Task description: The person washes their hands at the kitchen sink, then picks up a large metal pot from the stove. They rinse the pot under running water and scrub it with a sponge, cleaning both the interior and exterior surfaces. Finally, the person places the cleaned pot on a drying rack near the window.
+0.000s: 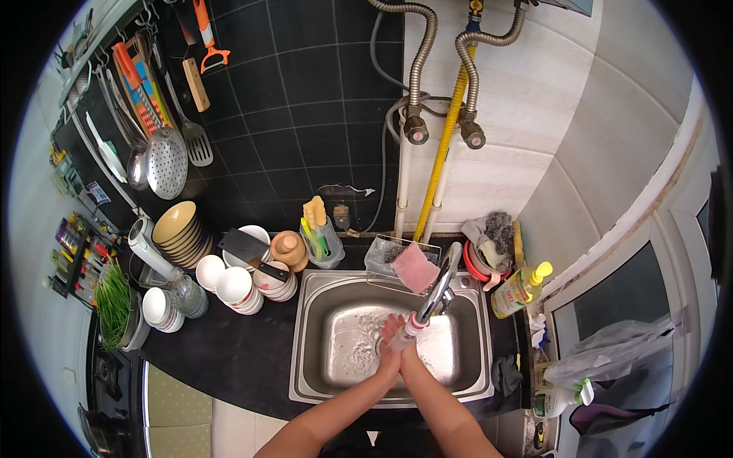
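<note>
Both my hands are together over the stainless steel sink (305,343), beneath the pink-and-clear nozzle of the chrome tap (444,286). My left hand (388,359) has its fingers stretched out and slightly apart, with nothing held in them. Pressed close beside it is my right hand (409,356); its fingers are largely hidden by the nozzle and the other hand. Water appears to wet the hands and the basin floor. A pink cloth (415,268) hangs over a wire rack (376,259) at the sink's back edge.
Stacked white bowls (237,288), tan bowls (180,229) and a dark cleaver (246,246) stand left on the black counter (221,347). A yellow soap bottle (519,290) and a red basin (475,267) stand right. Utensils, including a skimmer (166,164), hang upper left.
</note>
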Motion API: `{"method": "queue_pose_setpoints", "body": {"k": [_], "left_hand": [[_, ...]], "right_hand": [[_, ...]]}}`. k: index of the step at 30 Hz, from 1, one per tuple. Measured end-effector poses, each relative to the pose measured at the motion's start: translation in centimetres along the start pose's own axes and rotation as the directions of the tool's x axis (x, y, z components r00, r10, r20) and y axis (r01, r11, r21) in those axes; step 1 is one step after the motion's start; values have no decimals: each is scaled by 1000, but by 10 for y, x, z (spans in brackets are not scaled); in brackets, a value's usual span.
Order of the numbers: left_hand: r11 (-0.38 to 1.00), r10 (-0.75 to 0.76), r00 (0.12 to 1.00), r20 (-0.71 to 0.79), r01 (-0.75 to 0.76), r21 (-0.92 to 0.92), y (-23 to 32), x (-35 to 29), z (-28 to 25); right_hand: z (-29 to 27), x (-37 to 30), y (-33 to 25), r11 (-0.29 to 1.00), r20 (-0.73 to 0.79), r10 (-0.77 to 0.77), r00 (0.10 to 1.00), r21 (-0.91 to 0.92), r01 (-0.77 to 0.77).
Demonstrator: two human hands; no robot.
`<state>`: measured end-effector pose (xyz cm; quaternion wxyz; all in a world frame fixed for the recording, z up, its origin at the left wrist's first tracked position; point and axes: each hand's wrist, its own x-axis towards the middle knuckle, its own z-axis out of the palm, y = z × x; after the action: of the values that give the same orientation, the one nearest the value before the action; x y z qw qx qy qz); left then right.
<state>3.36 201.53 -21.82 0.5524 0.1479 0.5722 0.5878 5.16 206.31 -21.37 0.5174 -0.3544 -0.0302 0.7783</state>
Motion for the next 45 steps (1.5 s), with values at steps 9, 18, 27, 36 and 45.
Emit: {"method": "queue_pose_setpoints", "body": {"k": [9,18,27,36,45], "left_hand": [[907,-223,971,81,237,-347,68,16,-24],[861,-478,874,83,485,-151,85,19,-25],[978,-1,1000,26,-4,208,51,32,-21],[957,98,970,222,-153,247,52,-29,-7],[989,17,996,90,-3,-149,45,17,-30]], "right_hand": [[1,-47,1,944,370,142,918,229,-239],[-36,-16,-3,257,473,90,877,-861,438],[38,-18,-9,-731,741,-75,667,-496,469],[20,37,3,10,401,-354,845,-902,433],[31,-22,-1,900,234,206,950,335,-278]]}}
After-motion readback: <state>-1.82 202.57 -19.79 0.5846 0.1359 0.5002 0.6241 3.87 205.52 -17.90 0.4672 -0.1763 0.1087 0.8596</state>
